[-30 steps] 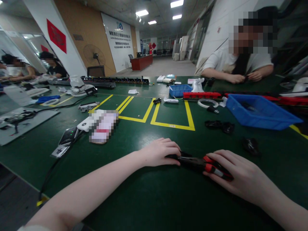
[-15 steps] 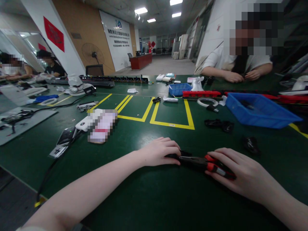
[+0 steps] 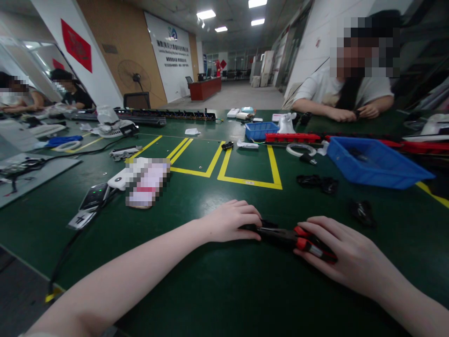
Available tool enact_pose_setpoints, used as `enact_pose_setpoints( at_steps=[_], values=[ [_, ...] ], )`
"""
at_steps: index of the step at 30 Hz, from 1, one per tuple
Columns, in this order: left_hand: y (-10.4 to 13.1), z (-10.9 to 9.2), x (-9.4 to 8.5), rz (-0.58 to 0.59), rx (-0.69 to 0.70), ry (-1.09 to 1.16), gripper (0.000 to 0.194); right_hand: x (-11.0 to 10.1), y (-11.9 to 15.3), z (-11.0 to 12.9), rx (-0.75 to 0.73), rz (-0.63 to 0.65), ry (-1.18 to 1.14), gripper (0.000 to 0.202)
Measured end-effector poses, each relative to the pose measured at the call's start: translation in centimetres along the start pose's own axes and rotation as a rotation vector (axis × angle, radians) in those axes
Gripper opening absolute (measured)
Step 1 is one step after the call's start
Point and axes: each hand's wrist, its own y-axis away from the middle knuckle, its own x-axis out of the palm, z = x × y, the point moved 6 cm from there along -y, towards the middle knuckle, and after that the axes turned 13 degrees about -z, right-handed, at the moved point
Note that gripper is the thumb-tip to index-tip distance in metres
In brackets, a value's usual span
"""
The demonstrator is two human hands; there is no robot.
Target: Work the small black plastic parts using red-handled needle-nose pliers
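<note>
My right hand (image 3: 340, 248) is wrapped around the red and black handles of a pair of pliers (image 3: 286, 236), whose long dark jaws point left. At the jaw tips, my left hand (image 3: 235, 222) is closed on a small black piece (image 3: 249, 228), mostly covered by the fingers. The jaws reach this piece; whether they grip it I cannot tell. A bit of black (image 3: 269, 224) shows just beyond the jaws, its kind unclear. Both hands are low over the green table (image 3: 224, 290).
Black bundles (image 3: 362, 213) lie right of my right hand, near a blue bin (image 3: 379, 164). A smaller blue bin (image 3: 261, 130) and red strips (image 3: 293, 137) stand farther back. A phone (image 3: 149, 185) and a black cable (image 3: 66, 257) are at left. A co-worker (image 3: 343, 89) sits opposite.
My right hand and the pliers have shifted slightly left. The left hand stays nearly in place, still closed on the black piece. The view has turned a little.
</note>
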Motion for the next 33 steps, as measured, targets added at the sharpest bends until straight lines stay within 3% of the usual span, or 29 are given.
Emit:
enact_pose_setpoints(
  at_steps=[33],
  values=[
    [0.05, 0.05, 0.12, -0.014, 0.003, 0.01, 0.023, -0.5, -0.23, 0.07, -0.044, -0.034, 0.062, 0.037]
  ],
)
